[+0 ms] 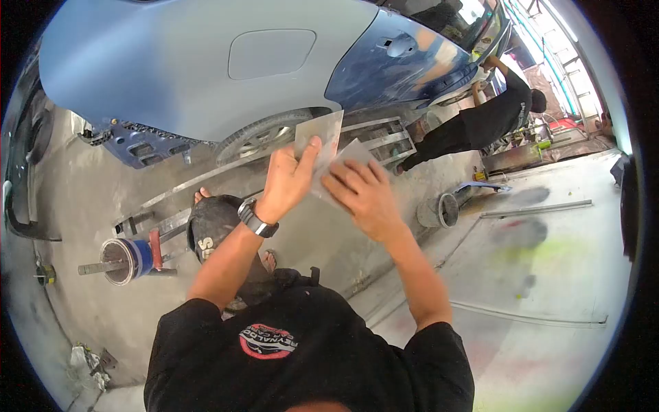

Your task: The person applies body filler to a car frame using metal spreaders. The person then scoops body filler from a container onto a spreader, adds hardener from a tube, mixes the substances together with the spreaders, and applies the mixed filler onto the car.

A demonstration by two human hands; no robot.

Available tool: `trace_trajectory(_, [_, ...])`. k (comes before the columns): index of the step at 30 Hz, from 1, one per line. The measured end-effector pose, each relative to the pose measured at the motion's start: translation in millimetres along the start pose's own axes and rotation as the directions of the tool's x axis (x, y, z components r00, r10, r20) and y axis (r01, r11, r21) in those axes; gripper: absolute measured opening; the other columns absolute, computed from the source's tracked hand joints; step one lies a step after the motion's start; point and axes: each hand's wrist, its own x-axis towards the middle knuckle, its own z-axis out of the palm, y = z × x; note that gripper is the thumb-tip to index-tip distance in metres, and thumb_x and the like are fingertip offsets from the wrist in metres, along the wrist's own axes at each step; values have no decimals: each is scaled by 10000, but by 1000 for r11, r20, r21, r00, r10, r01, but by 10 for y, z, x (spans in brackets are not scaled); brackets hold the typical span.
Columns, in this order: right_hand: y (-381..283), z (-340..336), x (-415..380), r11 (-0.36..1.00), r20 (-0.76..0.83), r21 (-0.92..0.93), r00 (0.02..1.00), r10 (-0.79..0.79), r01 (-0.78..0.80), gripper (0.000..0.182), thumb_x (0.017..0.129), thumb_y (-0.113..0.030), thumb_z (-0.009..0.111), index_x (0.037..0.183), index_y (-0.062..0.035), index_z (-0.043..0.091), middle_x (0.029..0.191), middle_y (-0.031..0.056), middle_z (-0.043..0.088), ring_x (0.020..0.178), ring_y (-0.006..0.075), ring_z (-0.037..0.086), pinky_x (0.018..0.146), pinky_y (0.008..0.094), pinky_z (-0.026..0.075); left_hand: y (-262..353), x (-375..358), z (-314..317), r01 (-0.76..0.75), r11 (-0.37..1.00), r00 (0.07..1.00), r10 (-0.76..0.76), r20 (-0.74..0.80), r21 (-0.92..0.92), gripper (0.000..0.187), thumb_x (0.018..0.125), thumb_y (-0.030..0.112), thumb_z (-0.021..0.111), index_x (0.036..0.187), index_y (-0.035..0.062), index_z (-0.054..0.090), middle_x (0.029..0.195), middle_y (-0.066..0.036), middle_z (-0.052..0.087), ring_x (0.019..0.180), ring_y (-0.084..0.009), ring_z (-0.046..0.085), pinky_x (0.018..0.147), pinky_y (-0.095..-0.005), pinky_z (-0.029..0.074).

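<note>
My left hand point(287, 175), with a dark watch at its wrist, is closed on a thin, flat rectangular putty spreader point(321, 129), the thumb pressed along its face. A small reddish smear shows near that spreader's right edge. In my right hand point(365, 199) is a second flat, greyish spreader point(354, 152); the fingers lie across its upper face and the thumb is hidden. The two plates meet and overlap in front of my chest. Beyond them stands a blue car point(185, 75) with a dull grey patch around its fuel door point(271, 53).
A metal frame point(199, 177) lies along the floor beside the car wheel point(257, 137). At left is a bucket point(123, 261) with a stick across it; another bucket point(439, 210) stands at right. A co-worker point(498, 113) bends at the car's far door. Paint-stained boards point(549, 275) cover the right side.
</note>
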Motion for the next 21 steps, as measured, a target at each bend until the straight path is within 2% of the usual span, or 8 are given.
trace_trajectory(4, [-17, 174, -228, 997, 39, 78, 999, 17, -20, 487, 794, -49, 622, 1266, -168, 631, 1231, 26, 616, 1183, 261, 568, 1072, 532, 353, -186, 144, -35, 163, 977, 982, -173, -70, -138, 496, 1003, 389, 561, 713, -3, 656, 553, 30, 508, 524, -85, 409, 467, -318, 341])
trace_trajectory(5, [7, 180, -272, 994, 63, 100, 998, 32, -39, 497, 791, -31, 615, 1269, -162, 633, 1228, 26, 621, 1180, 268, 573, 1082, 534, 348, 190, 161, -77, 293, 813, 933, -359, -37, -503, 414, 1002, 369, 564, 927, -19, 690, 766, -30, 656, 621, -109, 567, 539, -302, 445])
trace_trajectory(7, [33, 55, -316, 949, 9, 290, 992, 123, -121, 503, 790, 14, 587, 1269, -132, 640, 1258, 58, 626, 1206, 282, 574, 1101, 535, 343, 323, 245, -171, 214, 546, 944, -328, 28, -810, 419, 998, 341, 565, 1148, -46, 626, 1018, -92, 696, 808, -162, 677, 685, -303, 541])
trace_trajectory(8, [56, -44, -286, 914, -7, 379, 988, 156, -142, 507, 790, 36, 572, 1269, -117, 643, 1272, 74, 628, 1219, 289, 575, 1110, 536, 340, 273, 256, -204, 194, 523, 958, -284, 45, -830, 442, 1011, 343, 530, 1227, -40, 579, 1110, -131, 680, 905, -219, 702, 821, -346, 573])
trace_trajectory(11, [6, -387, -98, 748, -339, 664, 888, 311, -9, 500, 791, -38, 666, 1281, -133, 638, 1333, 93, 604, 1258, 327, 555, 1093, 595, 333, 56, 200, -88, 288, 612, 944, -312, 110, -737, 434, 1027, 343, 489, 1268, -13, 552, 1155, -117, 666, 980, -231, 684, 894, -396, 558])
trace_trajectory(14, [-60, -443, 98, 714, -471, 674, 855, 217, 190, 490, 801, -14, 654, 1283, -108, 647, 1393, 155, 555, 1296, 366, 520, 1114, 570, 325, 99, 117, 54, 439, 299, 892, -261, 371, -847, 453, 1034, 375, 472, 1323, 29, 518, 1229, -82, 637, 1111, -221, 632, 961, -424, 524])
trace_trajectory(17, [-44, -202, 117, 826, -436, 523, 898, 50, 209, 507, 783, 5, 643, 1282, -80, 643, 1400, 165, 544, 1311, 398, 497, 1129, 554, 319, 55, 81, 67, 455, 267, 890, -162, 426, -849, 441, 1023, 361, 523, 1317, 34, 527, 1218, -77, 645, 1098, -215, 641, 953, -406, 527])
trace_trajectory(21, [242, 70, 68, 916, -351, 395, 910, 220, -69, 578, 798, 0, 607, 1361, -127, 572, 1401, 128, 533, 1268, 405, 505, 1057, 559, 393, 118, 15, -5, 392, 380, 920, -182, 348, -838, 387, 1013, 308, 564, 1283, 30, 560, 1206, -81, 656, 1059, -200, 664, 906, -361, 550])
